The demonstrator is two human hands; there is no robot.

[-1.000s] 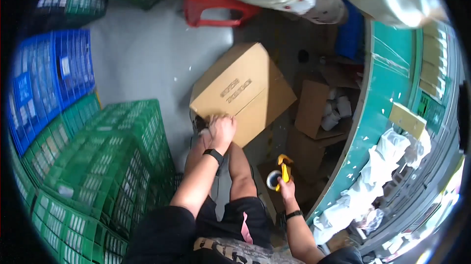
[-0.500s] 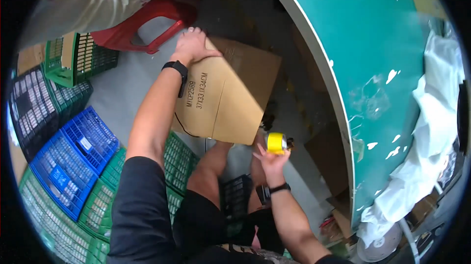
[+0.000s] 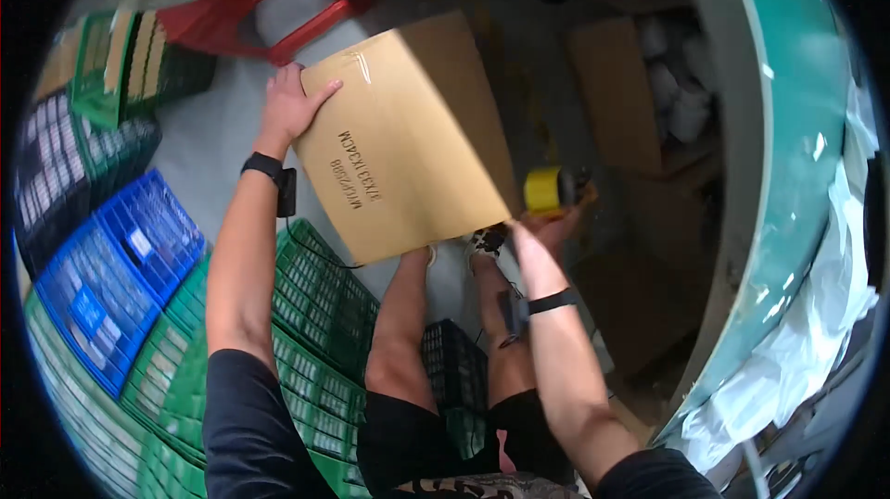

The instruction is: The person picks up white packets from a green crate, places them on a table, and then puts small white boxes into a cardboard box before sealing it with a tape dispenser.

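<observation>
A brown cardboard box (image 3: 399, 161), with printed lettering on its near side, is held tilted in front of my legs. At its upper left edge my left hand (image 3: 295, 108) is closed on it, the thumb lying on the printed side. A shiny strip, like clear tape, shows near the top edge. My right hand (image 3: 547, 228) is by the box's lower right corner, closed around a tape dispenser with a yellow roll (image 3: 544, 191). Its fingers are partly hidden and a little blurred; whether they also touch the box I cannot tell.
A red plastic stool (image 3: 320, 31) stands beyond the box. On the left are stacked green crates (image 3: 320, 290) and blue crates (image 3: 102, 286). To the right, a green table (image 3: 807, 175) curves past, with white plastic sheeting (image 3: 788, 341). An open carton (image 3: 616, 96) sits under it.
The box has turned and shifted, its printed side now facing me more. My left hand has moved left and down with it. My right hand has risen with the tape dispenser to the box's corner.
</observation>
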